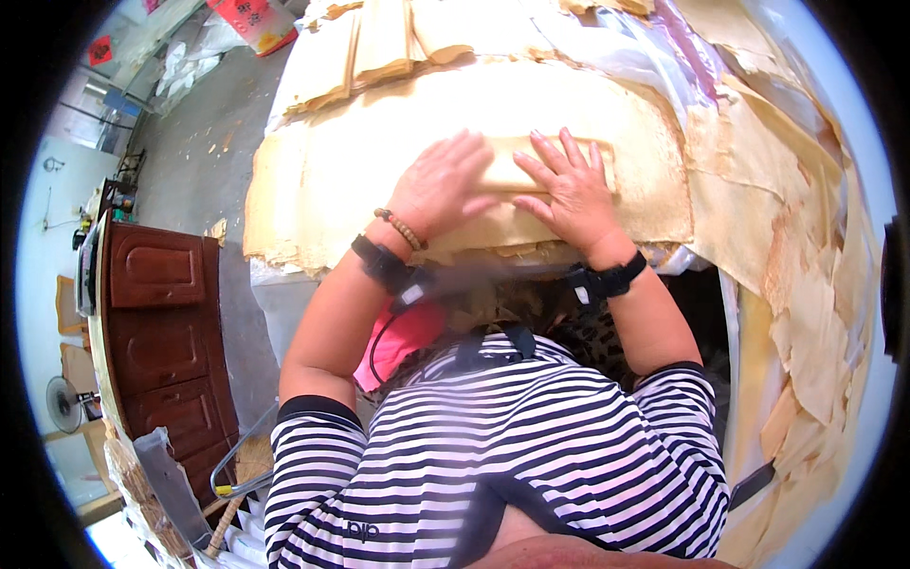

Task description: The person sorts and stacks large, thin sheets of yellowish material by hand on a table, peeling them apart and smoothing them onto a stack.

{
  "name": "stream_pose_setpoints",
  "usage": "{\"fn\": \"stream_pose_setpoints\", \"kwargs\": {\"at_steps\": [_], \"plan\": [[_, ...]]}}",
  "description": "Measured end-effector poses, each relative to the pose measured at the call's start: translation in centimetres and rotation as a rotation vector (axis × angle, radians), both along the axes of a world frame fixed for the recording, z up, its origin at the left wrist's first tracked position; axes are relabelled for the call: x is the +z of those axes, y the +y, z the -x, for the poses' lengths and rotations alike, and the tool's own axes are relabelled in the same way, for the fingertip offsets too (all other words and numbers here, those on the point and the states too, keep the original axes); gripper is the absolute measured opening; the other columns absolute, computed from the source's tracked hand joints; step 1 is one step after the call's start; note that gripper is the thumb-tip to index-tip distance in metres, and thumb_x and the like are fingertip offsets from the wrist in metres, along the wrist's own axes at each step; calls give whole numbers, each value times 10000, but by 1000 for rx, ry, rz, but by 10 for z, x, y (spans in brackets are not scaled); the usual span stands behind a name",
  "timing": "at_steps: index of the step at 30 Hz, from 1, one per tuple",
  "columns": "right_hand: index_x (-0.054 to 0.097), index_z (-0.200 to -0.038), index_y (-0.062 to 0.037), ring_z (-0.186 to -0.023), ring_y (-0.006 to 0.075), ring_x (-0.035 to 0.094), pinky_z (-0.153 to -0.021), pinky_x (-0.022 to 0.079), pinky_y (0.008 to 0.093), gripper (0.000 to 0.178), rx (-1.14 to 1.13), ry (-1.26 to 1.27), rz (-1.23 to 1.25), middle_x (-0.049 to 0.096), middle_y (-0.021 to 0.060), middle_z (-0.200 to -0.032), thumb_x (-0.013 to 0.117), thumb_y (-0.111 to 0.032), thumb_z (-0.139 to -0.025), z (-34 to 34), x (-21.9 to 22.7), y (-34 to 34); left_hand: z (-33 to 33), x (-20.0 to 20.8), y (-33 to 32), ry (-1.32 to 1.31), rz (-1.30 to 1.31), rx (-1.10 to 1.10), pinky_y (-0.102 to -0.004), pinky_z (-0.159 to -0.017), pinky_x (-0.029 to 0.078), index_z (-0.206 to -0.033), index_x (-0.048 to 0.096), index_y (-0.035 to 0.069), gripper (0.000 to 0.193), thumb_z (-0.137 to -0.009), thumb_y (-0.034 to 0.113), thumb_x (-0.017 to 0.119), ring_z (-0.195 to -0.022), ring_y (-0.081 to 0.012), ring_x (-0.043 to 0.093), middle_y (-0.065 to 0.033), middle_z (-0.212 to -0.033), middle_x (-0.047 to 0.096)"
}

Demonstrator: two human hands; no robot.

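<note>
A folded flat strip (503, 169) of thin, pale yellow sheet, like bean curd skin, lies on a broad layer of the same sheets (332, 161) in front of me. My left hand (441, 182) rests palm down at the strip's left part, its fingers stretched out and slightly blurred. On the strip's right part lies my right hand (569, 190), fingers spread and flat. Neither hand grips anything. The sheets' near edge is ragged, and strong light washes out their middle.
Several folded strips (379, 43) lie at the far side of the worktop. More loose sheets (806, 228) with torn edges cover the right side. To the left stand a dark red wooden cabinet (166, 332) and a fan (64, 403). A red-and-white bag (254, 24) sits at the back.
</note>
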State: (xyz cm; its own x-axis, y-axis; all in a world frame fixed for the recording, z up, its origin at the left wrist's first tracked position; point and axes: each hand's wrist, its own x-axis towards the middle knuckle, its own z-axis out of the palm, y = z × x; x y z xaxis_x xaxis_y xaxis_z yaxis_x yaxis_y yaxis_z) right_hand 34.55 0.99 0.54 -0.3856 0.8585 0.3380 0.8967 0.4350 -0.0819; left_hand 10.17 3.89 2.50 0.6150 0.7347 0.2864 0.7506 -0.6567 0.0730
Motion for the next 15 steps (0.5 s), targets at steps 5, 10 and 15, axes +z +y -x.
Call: {"fn": "stream_pose_setpoints", "kwargs": {"at_steps": [5, 10, 15], "plan": [[592, -1379, -243, -1455, 336, 342, -1187, 225, 552, 619, -85, 39, 37, 443, 58, -1541, 667, -555, -850, -24, 10, -1, 6, 8, 13, -32, -184, -149, -357, -856, 529, -1117, 614, 82, 298, -859, 224, 655, -1032, -242, 612, -68, -1049, 631], [590, -1355, -94, -1304, 310, 535, -1091, 433, 395, 532, -208, 558, 31, 583, 122, -1391, 731, -217, -857, -78, -8, -4, 13, 24, 21, 99, -121, -143, -308, -722, 578, -1208, 629, 153, 363, -849, 193, 667, -858, -238, 707, -36, -972, 699], [618, -1302, -90, -1201, 317, 607, -1016, 493, 382, 420, -297, 643, -105, 634, 125, -1306, 660, -89, -884, -98, -29, -3, 27, 56, 82, -589, 221, -29, -302, -799, 571, -1369, 556, 53, 466, -911, 60, 643, -887, -171, 681, -99, -1008, 705]]}}
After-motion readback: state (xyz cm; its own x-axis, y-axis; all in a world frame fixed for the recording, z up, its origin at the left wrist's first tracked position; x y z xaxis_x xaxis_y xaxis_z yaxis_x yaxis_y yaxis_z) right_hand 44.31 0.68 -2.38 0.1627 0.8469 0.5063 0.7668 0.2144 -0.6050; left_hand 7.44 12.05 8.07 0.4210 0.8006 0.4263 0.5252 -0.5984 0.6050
